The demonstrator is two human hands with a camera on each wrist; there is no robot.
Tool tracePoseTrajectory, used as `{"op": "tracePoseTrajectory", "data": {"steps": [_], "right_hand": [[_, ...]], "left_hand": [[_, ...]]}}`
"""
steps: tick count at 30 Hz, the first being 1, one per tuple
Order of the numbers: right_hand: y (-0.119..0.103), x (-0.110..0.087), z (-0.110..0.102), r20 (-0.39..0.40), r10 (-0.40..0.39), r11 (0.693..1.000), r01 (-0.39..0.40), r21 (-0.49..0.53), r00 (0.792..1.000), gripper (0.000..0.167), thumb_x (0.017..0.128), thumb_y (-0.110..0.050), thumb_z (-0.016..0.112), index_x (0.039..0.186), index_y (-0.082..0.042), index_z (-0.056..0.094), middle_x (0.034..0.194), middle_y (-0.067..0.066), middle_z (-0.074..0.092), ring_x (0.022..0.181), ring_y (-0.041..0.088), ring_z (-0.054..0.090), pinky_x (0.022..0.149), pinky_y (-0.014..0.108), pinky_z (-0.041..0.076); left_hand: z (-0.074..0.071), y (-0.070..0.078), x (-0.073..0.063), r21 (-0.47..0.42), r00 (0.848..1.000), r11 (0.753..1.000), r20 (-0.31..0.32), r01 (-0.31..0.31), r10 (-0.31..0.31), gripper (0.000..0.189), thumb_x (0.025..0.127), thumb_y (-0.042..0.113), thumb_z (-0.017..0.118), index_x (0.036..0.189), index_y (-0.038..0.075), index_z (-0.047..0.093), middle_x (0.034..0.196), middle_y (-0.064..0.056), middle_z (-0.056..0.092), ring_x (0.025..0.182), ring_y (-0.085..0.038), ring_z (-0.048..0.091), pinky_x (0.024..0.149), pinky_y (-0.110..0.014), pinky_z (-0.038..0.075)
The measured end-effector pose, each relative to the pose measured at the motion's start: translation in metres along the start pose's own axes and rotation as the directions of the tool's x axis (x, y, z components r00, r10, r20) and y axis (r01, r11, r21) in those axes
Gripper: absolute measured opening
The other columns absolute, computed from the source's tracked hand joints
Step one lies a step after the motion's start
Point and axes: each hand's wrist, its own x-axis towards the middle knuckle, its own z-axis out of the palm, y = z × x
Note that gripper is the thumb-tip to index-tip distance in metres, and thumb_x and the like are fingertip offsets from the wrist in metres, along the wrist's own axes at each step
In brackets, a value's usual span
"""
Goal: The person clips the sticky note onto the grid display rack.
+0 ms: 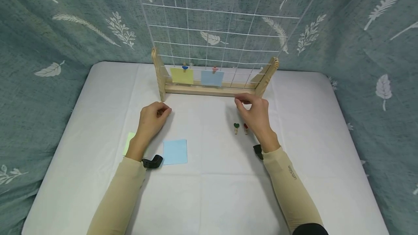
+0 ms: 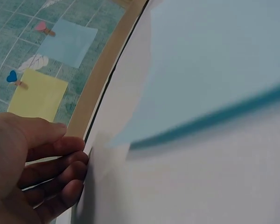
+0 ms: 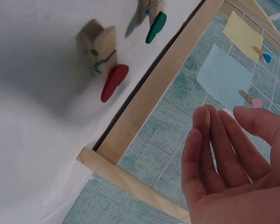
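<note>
Gripping nothing, left hand (image 1: 152, 119) and right hand (image 1: 256, 113) are before the rack (image 1: 209, 90); clipped to it, yellow note (image 1: 182, 77) and pale-blue note (image 1: 212, 79); before it lie blue square (image 1: 175, 152), green-heart peg (image 1: 236, 126), red-heart peg (image 1: 246, 127).

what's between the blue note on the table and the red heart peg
Green heart peg, near the red heart peg; otherwise bare white tabletop, in the head view.

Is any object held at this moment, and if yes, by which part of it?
Nothing is held: the left grip and the right grip are both empty. The green-heart clip and red-heart clip are on the table.
</note>
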Motion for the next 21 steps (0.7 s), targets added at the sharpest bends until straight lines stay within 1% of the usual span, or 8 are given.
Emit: {"op": "tracePoseTrajectory", "data": {"steps": [7,12,21], "right_hand": [[0.006,-0.006,-0.002,0.010,-0.005,1.000,0.005,0.001,1.000,0.015,0.097,-0.008,0.074,0.111,-0.004,0.081,0.104,0.013,0.081,0.091,0.029,0.077,0.085,0.045,0.061],[0.010,-0.011,-0.005,0.014,-0.008,1.000,0.008,0.002,1.000,0.015,0.097,-0.007,0.074,0.110,-0.002,0.080,0.106,0.014,0.080,0.091,0.030,0.077,0.085,0.046,0.061],[0.016,-0.018,-0.009,0.056,0.051,0.998,-0.049,-0.034,0.997,0.014,0.097,-0.008,0.074,0.108,-0.002,0.080,0.102,0.014,0.081,0.091,0.031,0.076,0.086,0.047,0.060]], "left_hand": [[-0.007,-0.009,-0.006,0.017,1.000,1.000,0.008,0.022,-0.022,0.013,0.097,0.015,0.075,0.095,0.003,0.080,0.083,-0.011,0.072,0.072,-0.023,0.060,0.068,-0.034,0.045],[-0.015,-0.013,-0.011,0.027,0.999,0.999,0.002,0.032,-0.032,0.013,0.097,0.013,0.075,0.095,0.002,0.080,0.084,-0.011,0.071,0.072,-0.023,0.058,0.068,-0.034,0.044],[-0.031,-0.025,-0.019,0.054,0.998,0.997,-0.038,0.061,-0.059,0.012,0.097,0.011,0.074,0.095,0.000,0.080,0.083,-0.012,0.070,0.072,-0.023,0.056,0.068,-0.032,0.042]]}}
